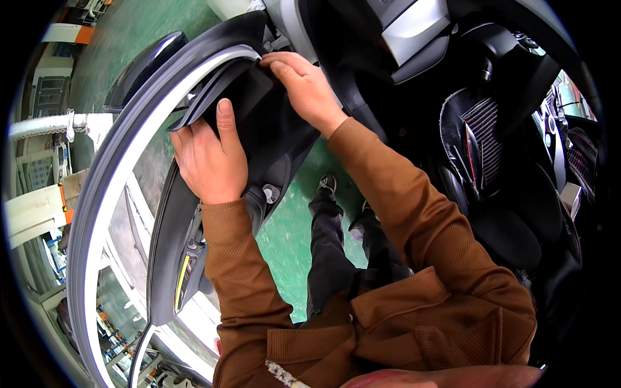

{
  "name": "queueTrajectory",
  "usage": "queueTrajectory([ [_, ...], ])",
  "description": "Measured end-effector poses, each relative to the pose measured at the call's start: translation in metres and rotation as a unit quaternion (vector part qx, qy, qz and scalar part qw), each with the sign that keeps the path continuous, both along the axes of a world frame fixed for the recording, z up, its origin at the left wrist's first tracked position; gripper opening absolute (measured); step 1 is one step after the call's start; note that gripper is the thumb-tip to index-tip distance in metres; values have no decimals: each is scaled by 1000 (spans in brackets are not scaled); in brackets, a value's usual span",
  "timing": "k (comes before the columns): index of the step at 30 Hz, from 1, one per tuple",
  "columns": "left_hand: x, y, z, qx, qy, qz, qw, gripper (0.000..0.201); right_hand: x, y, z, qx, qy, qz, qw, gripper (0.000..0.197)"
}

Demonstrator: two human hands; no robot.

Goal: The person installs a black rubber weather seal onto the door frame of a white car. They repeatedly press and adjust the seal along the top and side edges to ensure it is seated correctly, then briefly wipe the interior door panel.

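An open car door with a white window frame (97, 220) curves along my left side. At its front corner is a black trim piece (217, 88). My left hand (213, 165) has its fingers curled behind the lower end of this trim, with the thumb sticking up beside it. The fingers of my right hand (301, 87) are bent together at the trim's upper end, next to the tip of the white frame; the fingertips are partly hidden. Below both hands lies the dark inner door panel (284, 139).
A black side mirror (145, 71) juts out beyond the door. To the right is the car interior with a black seat (504, 220) and a striped black bag-like item (475, 142). My legs stand on the green floor (284, 265). Shelves and equipment (39, 207) line the far left.
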State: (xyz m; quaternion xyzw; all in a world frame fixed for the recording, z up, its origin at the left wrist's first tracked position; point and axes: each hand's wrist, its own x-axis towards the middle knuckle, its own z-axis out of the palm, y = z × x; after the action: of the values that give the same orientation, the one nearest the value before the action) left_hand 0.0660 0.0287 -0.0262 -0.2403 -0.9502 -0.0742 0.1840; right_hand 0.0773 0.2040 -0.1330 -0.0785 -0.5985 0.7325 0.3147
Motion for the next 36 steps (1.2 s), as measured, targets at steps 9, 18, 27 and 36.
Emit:
queueTrajectory([
  [9, 6, 12, 10, -6, 50, -46, 998, 84, 0, -10, 6, 105, -19, -101, 989, 26],
  [18, 1, 14, 9, -15, 67, -21, 997, 82, -15, 1, 4, 71, -21, -113, 991, 19],
  [27, 9, 15, 8, -18, 54, -3, 998, 89, -42, 13, 12, -36, -37, -24, 998, 36],
  [36, 55, 1, -6, -49, 119, -73, 989, 93, 6, 1, -1, -87, 3, 12, 996, 47],
])
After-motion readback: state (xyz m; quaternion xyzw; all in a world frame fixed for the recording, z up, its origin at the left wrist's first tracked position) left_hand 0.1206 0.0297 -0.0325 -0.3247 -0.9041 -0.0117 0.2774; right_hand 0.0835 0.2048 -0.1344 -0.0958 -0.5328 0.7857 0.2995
